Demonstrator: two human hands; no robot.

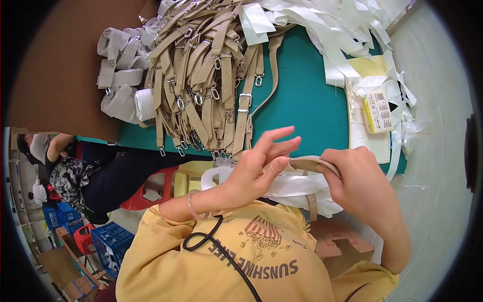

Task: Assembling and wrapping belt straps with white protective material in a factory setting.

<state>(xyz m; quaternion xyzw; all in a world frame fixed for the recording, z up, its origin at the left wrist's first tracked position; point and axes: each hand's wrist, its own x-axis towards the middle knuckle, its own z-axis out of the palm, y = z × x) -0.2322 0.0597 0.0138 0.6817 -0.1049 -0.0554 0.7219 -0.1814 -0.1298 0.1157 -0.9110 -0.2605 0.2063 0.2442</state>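
Observation:
A beige strap (308,162) runs curved between my two hands, just above my lap. My right hand (359,173) is closed on its right part, the thumb and bent fingers pinching it. My left hand (256,168) has its fingers stretched out and apart; its thumb tip is at the strap's left end, and I cannot tell if it touches. Beneath the strap lies white strip material (287,186) across my lap. A short piece of beige strap with a metal fitting (312,204) hangs down there.
A heap of beige straps with metal buckles and clasps (201,75) lies on the green tabletop (307,108). Rolled wrapped straps (123,75) sit left; white paper strips (342,30) and a yellow-white packet (377,111) lie right. A seated person (75,176) is at left.

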